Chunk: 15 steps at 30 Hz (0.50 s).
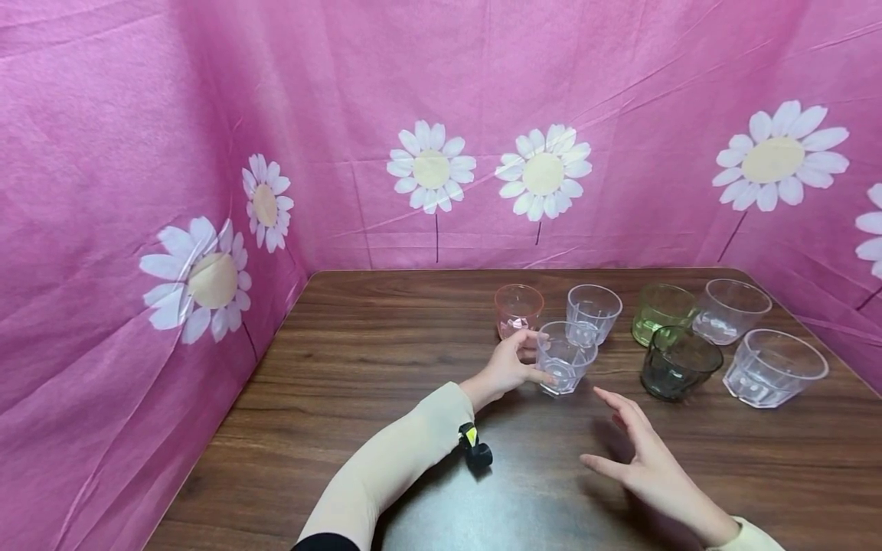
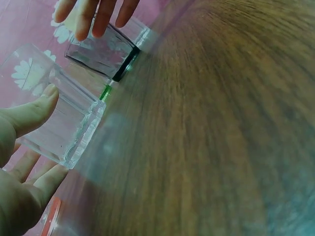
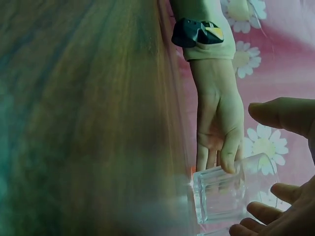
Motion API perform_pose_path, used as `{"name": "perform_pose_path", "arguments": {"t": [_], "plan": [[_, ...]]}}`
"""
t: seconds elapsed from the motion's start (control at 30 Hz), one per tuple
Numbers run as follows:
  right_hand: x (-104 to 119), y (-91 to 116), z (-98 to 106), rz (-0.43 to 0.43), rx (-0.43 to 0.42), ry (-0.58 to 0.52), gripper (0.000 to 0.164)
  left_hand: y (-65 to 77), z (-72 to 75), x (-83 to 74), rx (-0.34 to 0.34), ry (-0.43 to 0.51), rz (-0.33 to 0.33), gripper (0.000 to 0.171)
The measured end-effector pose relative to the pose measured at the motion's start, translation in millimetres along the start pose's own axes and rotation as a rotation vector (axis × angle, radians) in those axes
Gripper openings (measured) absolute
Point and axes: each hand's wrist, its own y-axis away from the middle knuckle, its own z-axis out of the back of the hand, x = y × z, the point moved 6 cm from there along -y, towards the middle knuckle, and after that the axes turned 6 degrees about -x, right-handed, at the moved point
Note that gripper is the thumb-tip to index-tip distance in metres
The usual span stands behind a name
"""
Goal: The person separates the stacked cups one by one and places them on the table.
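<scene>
My left hand (image 1: 504, 370) holds a clear plastic tumbler (image 1: 569, 358) from its left side, thumb on the near face and fingers round the back. The tumbler is upright, its base at or just above the table; which, I cannot tell. In the left wrist view the thumb (image 2: 37, 114) lies against the clear wall. To the right and nearer, my right hand (image 1: 651, 463) hovers over the table, thumb and fingers spread and touching nothing. Behind the held tumbler stand a pink tumbler (image 1: 518, 308) and another clear tumbler (image 1: 601, 312).
On the right stand a green tumbler (image 1: 663, 310), a dark grey tumbler (image 1: 681, 363), and two clear tumblers, one at the back (image 1: 733, 310) and one in front (image 1: 775, 371). Pink flowered cloth (image 1: 358, 115) hangs behind and left of the wooden table (image 1: 372, 344).
</scene>
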Motion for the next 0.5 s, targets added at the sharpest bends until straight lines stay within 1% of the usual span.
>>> {"name": "perform_pose_path", "arguments": {"t": [0.3,0.4,0.5], "plan": [[2.6,-0.7,-4.6,0.014,0.047,0.019,0.087,-1.1,1.3,6.0,-0.010,-0.015,0.010,0.064],[5.6,-2.0,-5.1,0.032,0.057,0.035,0.088,-0.4,0.7,6.1,-0.011,-0.015,0.021,0.065],[10.6,-4.2,-5.2,0.068,0.074,0.060,0.090,0.3,-0.6,5.6,-0.004,-0.022,0.026,0.066]]}}
